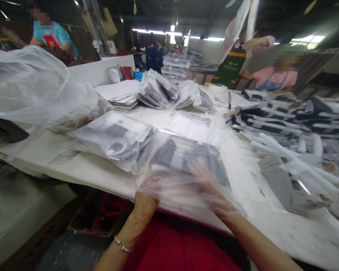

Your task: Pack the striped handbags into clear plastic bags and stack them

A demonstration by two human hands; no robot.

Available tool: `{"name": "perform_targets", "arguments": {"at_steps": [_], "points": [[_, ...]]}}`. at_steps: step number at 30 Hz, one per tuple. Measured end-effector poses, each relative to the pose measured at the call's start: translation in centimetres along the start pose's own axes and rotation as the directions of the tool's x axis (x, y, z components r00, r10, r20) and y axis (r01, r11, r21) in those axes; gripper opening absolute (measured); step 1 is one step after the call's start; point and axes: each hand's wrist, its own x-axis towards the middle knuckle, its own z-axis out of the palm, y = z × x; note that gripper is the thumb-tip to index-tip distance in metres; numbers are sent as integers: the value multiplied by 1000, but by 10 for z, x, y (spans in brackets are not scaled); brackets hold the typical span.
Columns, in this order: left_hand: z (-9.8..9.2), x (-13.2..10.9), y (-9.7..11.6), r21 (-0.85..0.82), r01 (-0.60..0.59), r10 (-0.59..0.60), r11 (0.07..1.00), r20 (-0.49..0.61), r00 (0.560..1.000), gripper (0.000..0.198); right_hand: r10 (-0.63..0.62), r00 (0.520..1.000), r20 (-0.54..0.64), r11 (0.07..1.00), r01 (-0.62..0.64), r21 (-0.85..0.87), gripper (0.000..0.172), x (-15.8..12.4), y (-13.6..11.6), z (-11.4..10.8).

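A clear plastic bag [175, 195] with a flat dark grey fabric item [197, 158] inside lies at the table's near edge in front of me. My left hand [147, 194] is closed on the bag's near left side, its fingers partly hidden by plastic. Over the middle of the bag, my right hand [207, 184] is blurred by motion, with fingers stretched out. Thin plastic crosses this hand and wrist; whether it is inside the bag I cannot tell. Just left of the bag rests another filled clear bag [115, 137] showing a coiled white strap and a barcode label.
A large translucent plastic sack [36, 86] bulges at the left. Packed bags [155, 90] are piled farther back, beside flat white boards [118, 92]. Black-and-white strapped pieces [274, 116] heap up on the right. Co-workers [55, 35] stand around the table [107, 178].
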Motion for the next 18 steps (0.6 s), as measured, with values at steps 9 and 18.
{"name": "perform_targets", "arguments": {"at_steps": [9, 18], "points": [[-27, -49, 28, 88, -183, 180, 979, 35, 983, 53, -135, 989, -63, 991, 136, 8, 54, -28, 15, -6], [-79, -35, 54, -262, -433, 445, 863, -14, 895, 23, -297, 937, -185, 951, 274, -140, 57, -48, 19, 11]]}}
